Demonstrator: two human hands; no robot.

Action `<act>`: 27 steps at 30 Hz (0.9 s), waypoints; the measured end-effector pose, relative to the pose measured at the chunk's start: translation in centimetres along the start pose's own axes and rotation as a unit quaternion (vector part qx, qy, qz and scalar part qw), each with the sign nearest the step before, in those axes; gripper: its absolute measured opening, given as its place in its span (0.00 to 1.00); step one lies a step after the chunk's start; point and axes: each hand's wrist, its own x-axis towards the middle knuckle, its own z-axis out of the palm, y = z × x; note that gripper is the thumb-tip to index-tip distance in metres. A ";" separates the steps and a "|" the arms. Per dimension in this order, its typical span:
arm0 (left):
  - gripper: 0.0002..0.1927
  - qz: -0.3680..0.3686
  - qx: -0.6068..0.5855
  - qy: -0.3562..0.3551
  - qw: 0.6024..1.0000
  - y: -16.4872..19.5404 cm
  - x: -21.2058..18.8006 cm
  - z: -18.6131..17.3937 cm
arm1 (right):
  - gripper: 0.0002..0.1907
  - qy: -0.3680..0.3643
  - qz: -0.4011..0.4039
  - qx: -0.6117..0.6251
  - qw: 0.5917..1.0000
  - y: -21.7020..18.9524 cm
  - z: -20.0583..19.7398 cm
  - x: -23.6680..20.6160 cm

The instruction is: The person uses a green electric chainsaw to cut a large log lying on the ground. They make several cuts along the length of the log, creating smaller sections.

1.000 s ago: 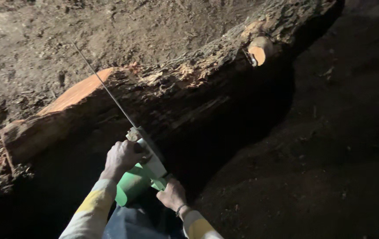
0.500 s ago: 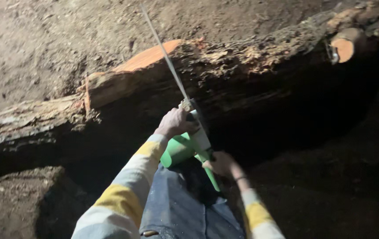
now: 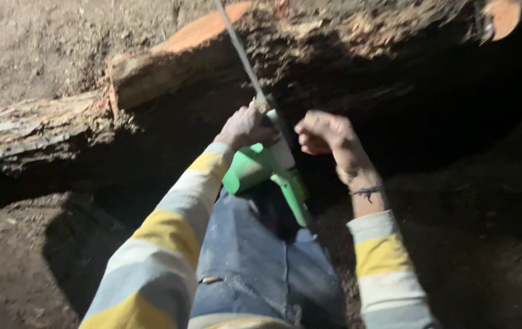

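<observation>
My left hand grips the front of a green and white power saw whose long thin blade points up and away across a big rotting log. My right hand is off the saw, clenched in a fist just right of its body, with nothing visibly in it. The saw's green rear handle hangs free over my knee. A fresh orange cut face shows on top of the log beside the blade.
Bare dirt ground lies beyond the log and a dirt bank at lower left. A dark hollow opens under the log. A cut branch stub sticks out at top right. My jeans-clad leg is below.
My right hand has let go of the saw's rear handle and risen to the right of the tool, closed in a fist. The view has shifted, so the log sits higher and further right.
</observation>
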 end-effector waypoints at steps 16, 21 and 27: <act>0.27 0.058 0.107 0.020 0.992 -2.8 0.0 0.0 | 0.24 0.043 0.091 -0.094 0.991 22.4 3.2 -2.6; 0.23 0.063 0.112 0.078 0.989 -3.6 -0.3 0.6 | 0.25 0.066 0.120 -0.089 0.987 22.4 4.5 -1.8; 0.22 0.020 0.047 0.077 0.996 -4.9 -0.4 1.5 | 0.18 0.138 0.071 -0.299 0.942 22.4 5.4 -1.2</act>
